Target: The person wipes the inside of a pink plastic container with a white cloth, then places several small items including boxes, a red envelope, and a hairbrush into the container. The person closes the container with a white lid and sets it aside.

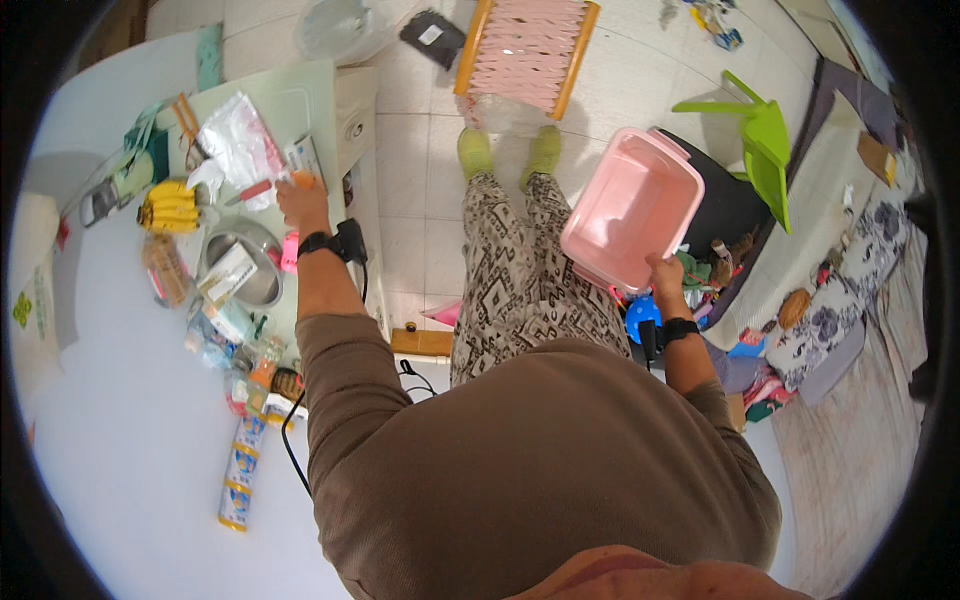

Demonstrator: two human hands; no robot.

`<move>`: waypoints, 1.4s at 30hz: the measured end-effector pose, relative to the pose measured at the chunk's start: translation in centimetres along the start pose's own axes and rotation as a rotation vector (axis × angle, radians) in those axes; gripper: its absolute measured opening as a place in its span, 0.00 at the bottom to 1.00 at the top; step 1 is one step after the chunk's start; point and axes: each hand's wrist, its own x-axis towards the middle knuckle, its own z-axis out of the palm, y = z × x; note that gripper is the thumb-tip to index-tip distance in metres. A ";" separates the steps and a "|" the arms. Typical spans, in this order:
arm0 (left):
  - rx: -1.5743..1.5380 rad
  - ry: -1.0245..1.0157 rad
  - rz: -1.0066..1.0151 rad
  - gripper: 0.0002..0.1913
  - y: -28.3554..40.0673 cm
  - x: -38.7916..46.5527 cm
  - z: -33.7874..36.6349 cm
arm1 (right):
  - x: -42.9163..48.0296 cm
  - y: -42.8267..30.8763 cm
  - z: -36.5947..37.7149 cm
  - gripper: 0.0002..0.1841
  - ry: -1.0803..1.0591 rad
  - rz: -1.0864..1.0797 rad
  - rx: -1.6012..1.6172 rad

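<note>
My left hand (302,206) is over the pale cabinet top, its fingers curled at a small orange object (304,179), partly hidden. Close to its fingertips lies a red piece like a knife handle (256,190). A silvery plastic bag (238,142) and a small printed box (303,155) are just beyond. My right hand (664,276) grips the near rim of a pink plastic basin (637,206), tilted beside my legs; its inside shows nothing in it. Nearer me on the cabinet stand a steel bowl (262,274) with a white packet (229,271) across it, and bananas (171,206).
A stool with a pink woven seat (529,52) stands ahead of my feet. A green plastic chair (766,142) is at the right, near a cluttered bed or sofa (795,225). A clear plastic-lined bin (341,30) and a black packet (433,37) are on the tiled floor.
</note>
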 end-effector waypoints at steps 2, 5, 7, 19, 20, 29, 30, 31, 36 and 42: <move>0.008 0.041 0.067 0.50 0.1 -0.5 -0.1 | -0.8 -0.6 0.2 0.11 -0.013 -0.022 0.030; 0.035 0.026 0.139 0.51 0.2 -1.6 -1.1 | -1.8 -2.0 0.0 0.13 0.005 -0.063 0.066; 0.054 0.008 0.131 0.50 0.6 -2.6 -2.1 | -2.7 -3.0 -0.5 0.15 0.023 -0.056 0.036; -0.139 -0.115 0.594 0.41 -4.2 -12.8 -7.3 | -6.8 -0.3 -7.5 0.14 0.170 -0.073 0.310; -0.100 -0.190 0.625 0.39 -4.9 -13.6 -7.3 | -7.0 0.0 -8.3 0.14 0.169 -0.063 0.330; 0.105 -0.616 0.585 0.16 1.5 -22.1 -5.2 | 0.6 -1.4 -19.3 0.15 0.259 -0.112 0.635; 0.110 -0.608 0.736 0.19 4.2 -23.1 -5.0 | 1.1 -1.4 -21.4 0.16 0.214 -0.174 0.719; 0.159 -0.621 0.805 0.22 6.5 -24.3 -4.8 | 1.3 -1.6 -23.3 0.16 0.237 -0.170 0.738; 0.203 -0.640 1.113 0.24 20.2 -26.9 -5.5 | -2.2 -2.6 -31.0 0.17 0.251 -0.196 1.036; -0.012 -0.616 1.067 0.20 35.9 -28.2 -7.6 | -2.3 -5.4 -38.1 0.19 0.349 -0.149 1.329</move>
